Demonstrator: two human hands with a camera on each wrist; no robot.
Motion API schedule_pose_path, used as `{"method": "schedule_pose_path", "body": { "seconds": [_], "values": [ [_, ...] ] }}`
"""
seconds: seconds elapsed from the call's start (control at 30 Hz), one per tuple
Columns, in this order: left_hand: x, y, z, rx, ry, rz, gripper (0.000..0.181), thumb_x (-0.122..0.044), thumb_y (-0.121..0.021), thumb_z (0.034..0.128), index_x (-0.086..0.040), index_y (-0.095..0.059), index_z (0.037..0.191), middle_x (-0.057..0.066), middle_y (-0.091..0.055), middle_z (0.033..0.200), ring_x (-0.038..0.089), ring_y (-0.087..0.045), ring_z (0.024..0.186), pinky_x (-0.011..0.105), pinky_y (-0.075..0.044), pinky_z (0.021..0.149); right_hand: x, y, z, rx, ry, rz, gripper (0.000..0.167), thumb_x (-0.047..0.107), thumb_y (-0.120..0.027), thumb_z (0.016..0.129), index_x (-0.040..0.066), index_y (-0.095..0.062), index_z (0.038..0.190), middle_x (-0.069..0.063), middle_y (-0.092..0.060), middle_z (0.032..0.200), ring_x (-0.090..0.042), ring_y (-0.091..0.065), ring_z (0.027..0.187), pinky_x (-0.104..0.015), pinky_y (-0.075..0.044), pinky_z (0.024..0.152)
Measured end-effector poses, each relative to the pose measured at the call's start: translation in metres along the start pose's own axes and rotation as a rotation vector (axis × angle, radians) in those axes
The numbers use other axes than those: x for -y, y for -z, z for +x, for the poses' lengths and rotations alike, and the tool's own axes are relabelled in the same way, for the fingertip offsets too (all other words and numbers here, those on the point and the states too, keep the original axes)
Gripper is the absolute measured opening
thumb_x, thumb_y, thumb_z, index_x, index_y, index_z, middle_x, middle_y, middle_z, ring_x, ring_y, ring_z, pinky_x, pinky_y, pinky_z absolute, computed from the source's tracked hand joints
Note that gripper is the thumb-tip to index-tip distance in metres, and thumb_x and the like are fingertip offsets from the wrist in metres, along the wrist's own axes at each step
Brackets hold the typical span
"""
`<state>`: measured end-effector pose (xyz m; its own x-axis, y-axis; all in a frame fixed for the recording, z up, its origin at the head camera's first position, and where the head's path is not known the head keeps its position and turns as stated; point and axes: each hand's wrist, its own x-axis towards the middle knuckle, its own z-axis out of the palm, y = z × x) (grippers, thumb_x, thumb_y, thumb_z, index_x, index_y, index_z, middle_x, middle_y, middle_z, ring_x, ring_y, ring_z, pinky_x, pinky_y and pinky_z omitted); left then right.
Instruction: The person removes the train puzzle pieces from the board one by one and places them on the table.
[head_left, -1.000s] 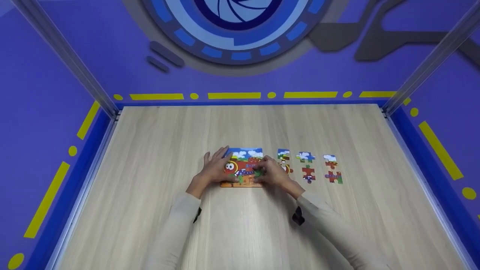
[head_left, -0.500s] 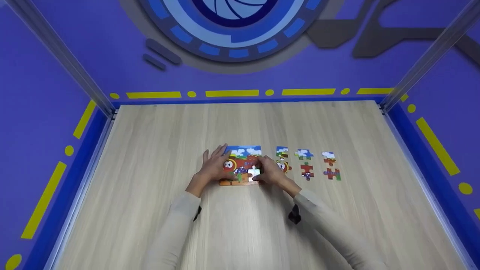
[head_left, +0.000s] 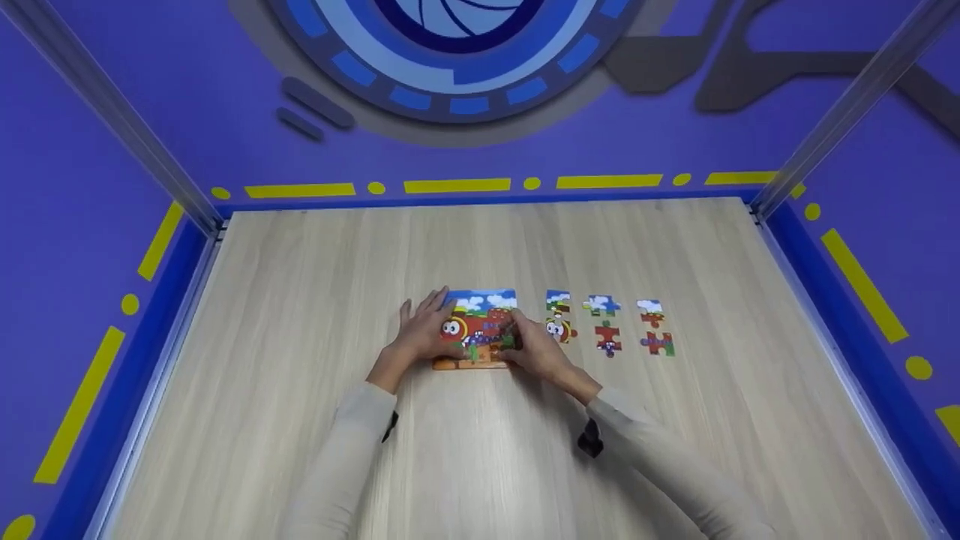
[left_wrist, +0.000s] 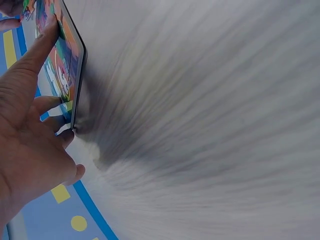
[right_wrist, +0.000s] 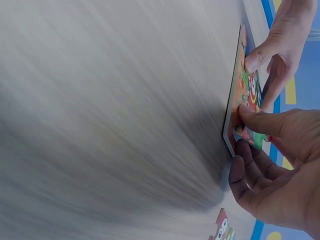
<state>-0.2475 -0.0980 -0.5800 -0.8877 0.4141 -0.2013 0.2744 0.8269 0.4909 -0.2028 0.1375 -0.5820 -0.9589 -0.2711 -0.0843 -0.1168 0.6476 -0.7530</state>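
A jigsaw puzzle board (head_left: 454, 365) with a cartoon picture lies near the table's middle in the head view. My left hand (head_left: 422, 334) rests on its left side, fingers spread near the far edge. In the left wrist view the left thumb (left_wrist: 40, 47) presses on the picture. My right hand (head_left: 541, 351) is at the board's lower right. The right wrist view shows it pinching a red and green puzzle piece (right_wrist: 255, 137) between thumb and fingers, tilted over the board. Part of that piece is hidden by the fingers.
Right of the board lie several loose puzzle pieces in pairs, among them one with an eye (head_left: 556, 330), a cloud piece (head_left: 602, 304) and a red piece (head_left: 658, 343). Blue-purple panels (head_left: 420, 161) wall the wooden table (head_left: 337, 270) at the back and sides.
The right hand has turned the puzzle piece at the board's lower right; half a second ago its face glared white, and now that glare is gone. The left hand stays on the board.
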Motion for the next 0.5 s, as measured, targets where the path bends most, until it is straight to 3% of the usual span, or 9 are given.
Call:
{"method": "schedule_pose_path", "body": {
  "seconds": [0.2, 0.5],
  "values": [
    [0.001, 0.0, -0.001, 0.01, 0.0, -0.016, 0.103, -0.043, -0.086, 0.0801, -0.004, -0.033, 0.159, 0.016, -0.017, 0.171, 0.036, -0.014, 0.159, 0.068, -0.002, 0.124, -0.002, -0.001, -0.005, -0.046, 0.028, 0.012, 0.033, 0.002, -0.073, 0.092, 0.009, -0.059, 0.121, -0.011, -0.07, 0.106, -0.02, -0.063, 0.091, -0.04, -0.056, 0.084],
    [0.001, -0.001, 0.0, 0.027, 0.0, 0.0, 0.106, -0.044, -0.086, 0.0795, -0.004, -0.03, 0.16, 0.017, -0.016, 0.171, 0.037, -0.013, 0.159, 0.069, -0.002, 0.123, -0.01, 0.007, -0.021, -0.126, 0.035, 0.171, 0.031, -0.006, -0.071, 0.09, 0.006, -0.066, 0.118, -0.011, -0.071, 0.102, -0.022, -0.068, 0.091, -0.039, -0.058, 0.081]
  ]
}}
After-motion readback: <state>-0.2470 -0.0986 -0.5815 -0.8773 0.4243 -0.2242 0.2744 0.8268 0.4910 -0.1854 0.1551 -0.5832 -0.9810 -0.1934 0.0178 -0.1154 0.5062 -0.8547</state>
